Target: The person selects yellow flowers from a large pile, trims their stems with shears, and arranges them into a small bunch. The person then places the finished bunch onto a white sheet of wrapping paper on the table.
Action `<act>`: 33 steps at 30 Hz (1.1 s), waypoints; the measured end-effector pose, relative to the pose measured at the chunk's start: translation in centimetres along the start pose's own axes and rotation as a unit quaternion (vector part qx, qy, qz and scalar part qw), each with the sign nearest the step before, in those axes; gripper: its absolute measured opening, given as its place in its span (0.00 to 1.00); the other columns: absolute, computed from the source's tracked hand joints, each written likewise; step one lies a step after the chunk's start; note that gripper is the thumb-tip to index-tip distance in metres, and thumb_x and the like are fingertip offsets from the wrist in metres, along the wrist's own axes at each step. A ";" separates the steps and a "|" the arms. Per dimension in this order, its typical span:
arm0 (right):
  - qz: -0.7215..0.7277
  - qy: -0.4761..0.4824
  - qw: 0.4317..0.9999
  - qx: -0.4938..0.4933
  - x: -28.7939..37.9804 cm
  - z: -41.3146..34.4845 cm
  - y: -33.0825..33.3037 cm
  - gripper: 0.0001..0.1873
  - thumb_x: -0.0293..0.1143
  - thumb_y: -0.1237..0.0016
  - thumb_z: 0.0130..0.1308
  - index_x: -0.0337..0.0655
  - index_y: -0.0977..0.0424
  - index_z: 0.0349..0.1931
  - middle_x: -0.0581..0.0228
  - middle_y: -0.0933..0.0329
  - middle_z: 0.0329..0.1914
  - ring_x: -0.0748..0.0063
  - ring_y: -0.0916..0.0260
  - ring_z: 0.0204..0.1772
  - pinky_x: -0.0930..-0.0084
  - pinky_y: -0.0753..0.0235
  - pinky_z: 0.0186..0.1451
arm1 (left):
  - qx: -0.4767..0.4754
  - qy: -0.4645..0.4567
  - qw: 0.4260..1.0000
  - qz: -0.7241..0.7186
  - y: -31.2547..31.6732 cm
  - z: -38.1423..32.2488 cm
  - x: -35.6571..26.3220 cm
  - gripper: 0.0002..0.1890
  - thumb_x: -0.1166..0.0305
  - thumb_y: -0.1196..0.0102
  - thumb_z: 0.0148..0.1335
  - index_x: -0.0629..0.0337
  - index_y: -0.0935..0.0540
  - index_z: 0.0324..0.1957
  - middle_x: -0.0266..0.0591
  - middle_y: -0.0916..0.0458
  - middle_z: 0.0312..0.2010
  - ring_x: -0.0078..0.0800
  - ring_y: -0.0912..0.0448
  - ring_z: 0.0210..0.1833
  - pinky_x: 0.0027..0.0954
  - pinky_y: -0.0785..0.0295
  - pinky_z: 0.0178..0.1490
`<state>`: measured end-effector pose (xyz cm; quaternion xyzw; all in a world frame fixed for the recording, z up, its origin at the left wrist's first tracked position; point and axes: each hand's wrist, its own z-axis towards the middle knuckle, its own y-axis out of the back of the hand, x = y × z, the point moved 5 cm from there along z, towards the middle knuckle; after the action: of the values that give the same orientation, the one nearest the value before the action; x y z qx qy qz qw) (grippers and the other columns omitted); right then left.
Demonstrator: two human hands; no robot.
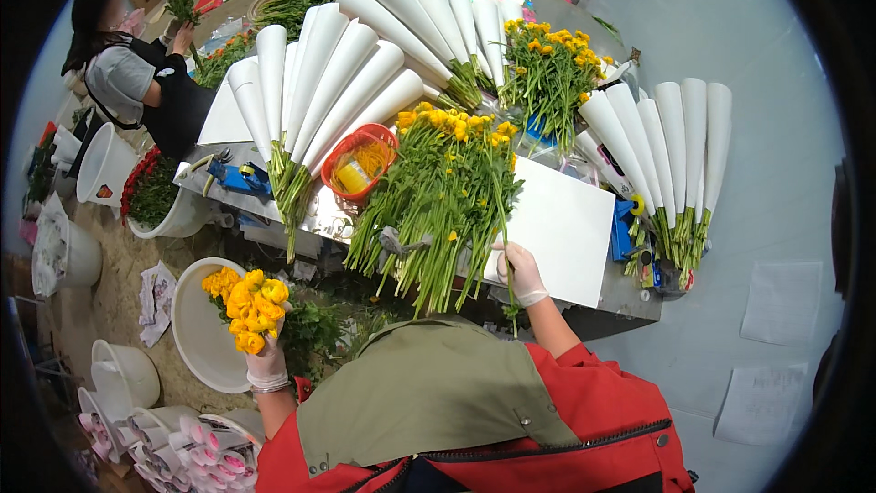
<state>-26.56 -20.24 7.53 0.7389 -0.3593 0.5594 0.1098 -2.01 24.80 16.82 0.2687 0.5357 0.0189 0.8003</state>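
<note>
My left hand (pixel 268 361), in a thin pale glove, is out to the left around a bunch of yellow ranunculus (pixel 254 308), blooms upward and packed together. A gloved right hand (pixel 523 275), mine, pinches one long green flower stem (pixel 508 229) at the table's near edge. That stem stands along the right side of a large pile of yellow ranunculus (pixel 438 198), whose cut ends hang over the edge towards me. Beneath my right wrist lies a white sheet (pixel 564 233). A red plastic basket (pixel 359 161) with rubber bands touches the pile's left side.
White paper-wrapped bundles (pixel 328 75) fan across the table's left and back; more wrapped bundles (pixel 674 144) lie right. Blue tape dispensers (pixel 239 177) sit at both sides. A white bucket (pixel 205 329) stands by my left hand. At the far left, a person (pixel 130 61) handles flowers.
</note>
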 end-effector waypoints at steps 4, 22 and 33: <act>0.149 -0.086 0.980 0.097 -0.4 -1.7 1.3 0.21 0.37 0.64 0.76 0.38 0.34 0.64 0.76 0.45 0.14 0.80 0.49 0.16 0.80 0.47 0.19 | 0.000 -0.011 1.000 0.023 -0.3 -0.2 -0.6 0.17 0.67 0.41 0.66 0.63 0.23 0.54 0.37 0.21 0.48 0.32 0.23 0.52 0.37 0.30 0.57; -0.129 0.029 0.919 0.372 1.8 -1.6 -14.4 0.11 0.19 0.63 0.71 0.32 0.26 0.47 0.64 0.23 0.42 0.74 0.25 0.43 0.75 0.25 0.51 | -0.053 -0.073 0.991 -0.098 -0.7 2.7 -8.2 0.17 0.65 0.46 0.68 0.63 0.24 0.56 0.41 0.20 0.47 0.37 0.22 0.50 0.40 0.29 0.59; -0.178 -0.067 0.803 0.565 -5.3 -4.3 -28.7 0.10 0.19 0.62 0.70 0.30 0.27 0.46 0.65 0.25 0.38 0.77 0.28 0.40 0.78 0.26 0.49 | -0.167 -0.043 0.902 -0.396 6.6 -0.5 -13.1 0.25 0.51 0.44 0.65 0.61 0.26 0.55 0.40 0.22 0.43 0.36 0.22 0.48 0.42 0.27 0.55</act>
<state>-11.65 4.92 11.12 0.7565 0.1522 0.5833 -0.2538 -6.29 26.51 30.77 -0.1024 0.5522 -0.2217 0.7971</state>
